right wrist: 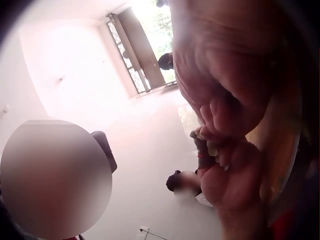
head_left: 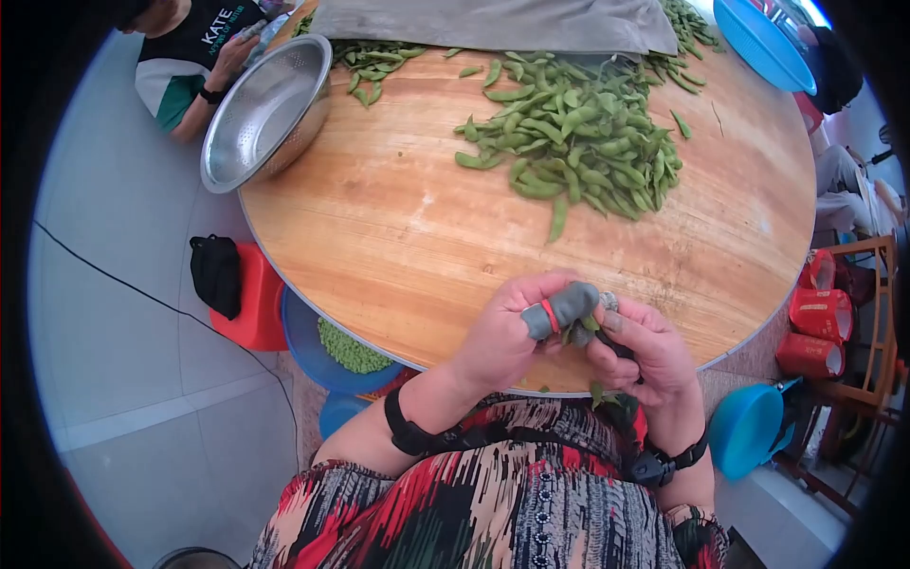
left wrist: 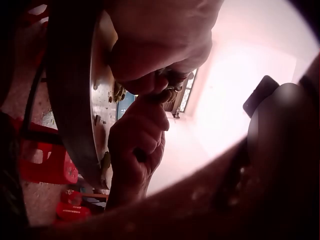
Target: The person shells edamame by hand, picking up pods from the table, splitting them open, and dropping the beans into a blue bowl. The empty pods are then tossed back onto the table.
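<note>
Close over the near edge of the round wooden table point(head_left: 398, 256), both hands meet at a green soybean pod point(head_left: 591, 323). My left hand point(head_left: 502, 332) pinches it; a grey finger cover point(head_left: 572, 302) with a red band sits on this hand. From the other side my right hand point(head_left: 656, 353) also grips the pod with curled fingers, and some dark covering shows among them. Much of the pod is hidden by the fingers. Both wrist views show the fingertips pressed together. A pile of soybean pods point(head_left: 588, 142) lies beyond the hands on the table.
A metal colander point(head_left: 265, 109) overhangs the table's left edge. Grey cloth point(head_left: 493, 24) covers more pods at the back. Below left, a blue basin point(head_left: 308, 346) holds shelled beans point(head_left: 351, 349). A blue basket point(head_left: 763, 43) stands far right. Other people sit around.
</note>
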A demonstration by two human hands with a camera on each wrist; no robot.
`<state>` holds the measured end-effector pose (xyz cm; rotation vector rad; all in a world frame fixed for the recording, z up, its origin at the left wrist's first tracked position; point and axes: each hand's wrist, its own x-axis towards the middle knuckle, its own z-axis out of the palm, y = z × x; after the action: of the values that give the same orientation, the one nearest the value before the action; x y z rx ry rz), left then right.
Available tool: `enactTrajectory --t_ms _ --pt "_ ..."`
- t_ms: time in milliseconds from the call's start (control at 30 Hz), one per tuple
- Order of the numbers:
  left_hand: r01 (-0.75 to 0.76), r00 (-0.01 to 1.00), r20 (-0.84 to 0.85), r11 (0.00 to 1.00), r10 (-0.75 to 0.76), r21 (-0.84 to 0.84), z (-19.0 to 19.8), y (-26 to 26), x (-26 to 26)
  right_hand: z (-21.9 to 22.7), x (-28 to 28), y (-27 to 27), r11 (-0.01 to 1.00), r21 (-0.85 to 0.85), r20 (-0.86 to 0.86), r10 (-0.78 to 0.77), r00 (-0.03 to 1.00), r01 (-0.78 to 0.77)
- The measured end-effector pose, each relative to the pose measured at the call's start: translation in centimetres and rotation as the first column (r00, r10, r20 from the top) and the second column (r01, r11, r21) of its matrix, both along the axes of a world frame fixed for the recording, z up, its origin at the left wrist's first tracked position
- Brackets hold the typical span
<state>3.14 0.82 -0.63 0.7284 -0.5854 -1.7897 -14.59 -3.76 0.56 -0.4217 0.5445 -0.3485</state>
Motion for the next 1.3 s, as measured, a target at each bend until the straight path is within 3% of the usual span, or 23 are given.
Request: enactTrajectory --t_ms 33,100,167,333,400,467,567,600,633,733,767,800,833,867,900,933,1000,1067,1133,1200,1233,1267,1300 --pt "-0.005 0.999 -0.04 0.998 0.007 0.064 0.0 -0.1 -0.1 -0.2 0.0 -0.1 1.0 0.001 -0.004 -0.005 1.0 0.005" --pt "-0.031 0.999 0.012 0.997 0.03 0.072 0.1 -0.1 -0.3 -0.2 -0.1 -0.3 0.976 -0.208 -0.014 0.057 0.998 -0.059" --pt "-0.06 0.996 0.072 0.995 0.055 0.073 0.3 -0.1 -0.2 0.6 0.0 -0.4 0.974 -0.216 -0.031 0.057 0.998 -0.063" --pt "-0.216 0.942 0.241 0.971 0.235 -0.104 0.4 -0.2 -0.2 1.4 1.0 -0.4 0.942 -0.304 -0.099 0.117 0.988 -0.142" --pt "-0.216 0.905 0.324 0.953 0.278 -0.215 -0.2 -0.1 0.2 1.0 1.7 -0.1 0.95 -0.309 -0.088 0.018 0.996 -0.044" --pt "-0.197 0.861 0.4 0.93 0.315 -0.31 -0.3 0.1 0.3 0.7 1.5 -0.1 0.968 -0.245 -0.049 0.037 0.998 -0.048" --pt "-0.109 0.921 0.34 0.965 0.189 -0.24 0.2 0.2 0.3 0.5 0.7 0.4 0.996 -0.08 0.041 0.054 0.998 -0.051" --pt "-0.062 0.972 0.213 0.981 0.102 -0.183 -0.4 0.2 0.3 0.5 0.5 0.6 0.998 0.024 0.096 0.055 0.994 -0.057" --pt "-0.007 0.997 0.078 0.991 0.017 -0.132 -0.7 0.2 0.3 0.4 0.3 0.7 0.998 0.025 0.098 0.057 0.994 -0.059" --pt "0.046 0.996 0.08 0.994 -0.039 -0.094 -0.6 0.1 0.1 0.4 -0.1 0.8 0.995 0.019 0.214 0.093 0.972 -0.1" --pt "0.045 0.996 0.086 0.994 -0.036 -0.095 -0.3 0.0 -0.4 0.4 -0.1 0.5 0.989 -0.134 0.026 0.059 0.998 -0.055" --pt "-0.04 0.974 0.218 0.992 0.065 -0.121 0.4 -0.1 -1.1 0.4 -0.2 0.3 0.957 -0.289 -0.154 -0.008 0.988 -0.037" --pt "-0.117 0.924 0.344 0.981 0.166 -0.158 0.9 -0.2 -1.7 0.4 -0.3 0.2 0.957 -0.289 -0.148 -0.009 0.989 -0.034" --pt "-0.114 0.923 0.349 0.981 0.164 -0.158 1.0 -0.3 -2.0 0.2 -0.4 0.3 0.756 -0.65 -0.3 -0.163 0.94 -0.076" --pt "-0.116 0.854 0.479 0.971 0.205 -0.209 1.1 -0.2 -2.3 0.1 -0.5 0.3 0.435 -0.88 -0.366 -0.361 0.858 -0.192" --pt "-0.111 0.764 0.594 0.959 0.25 -0.26 1.2 -0.2 -2.5 0.3 -0.7 0.2 0.436 -0.88 -0.363 -0.36 0.859 -0.189" --pt "-0.099 0.732 0.644 0.97 0.222 -0.222 1.1 -0.3 -2.5 0.7 -1.0 -0.2 0.166 -0.916 -0.399 -0.455 0.796 -0.365" --pt "-0.092 0.695 0.693 0.979 0.193 -0.18 1.2 -0.5 -2.4 0.0 -1.5 -0.6 0.161 -0.927 -0.374 -0.433 0.82 -0.338" --pt "0.001 0.577 0.804 0.984 0.147 -0.181 1.3 -0.5 -2.4 -0.3 -1.8 -0.7 0.163 -0.936 -0.352 -0.413 0.84 -0.312" --pt "0.01 0.615 0.777 0.983 0.137 -0.181 1.3 -0.8 -2.6 0.2 -2.0 -1.0 0.67 -0.729 -0.365 -0.204 0.908 -0.142" --pt "0.018 0.655 0.746 0.983 0.126 -0.181 1.3 -0.9 -2.7 0.5 -2.3 -1.3 0.669 -0.73 -0.363 -0.205 0.909 -0.14" --pt "0.019 0.653 0.747 0.983 0.126 -0.182 1.2 -1.0 -2.7 0.7 -2.7 -1.8 0.776 -0.619 -0.356 -0.14 0.924 -0.12" --pt "-0.031 0.804 0.586 0.991 0.101 -0.129 1.1 -1.1 -2.8 0.8 -3.0 -2.0 0.865 -0.491 -0.338 -0.076 0.938 -0.107"
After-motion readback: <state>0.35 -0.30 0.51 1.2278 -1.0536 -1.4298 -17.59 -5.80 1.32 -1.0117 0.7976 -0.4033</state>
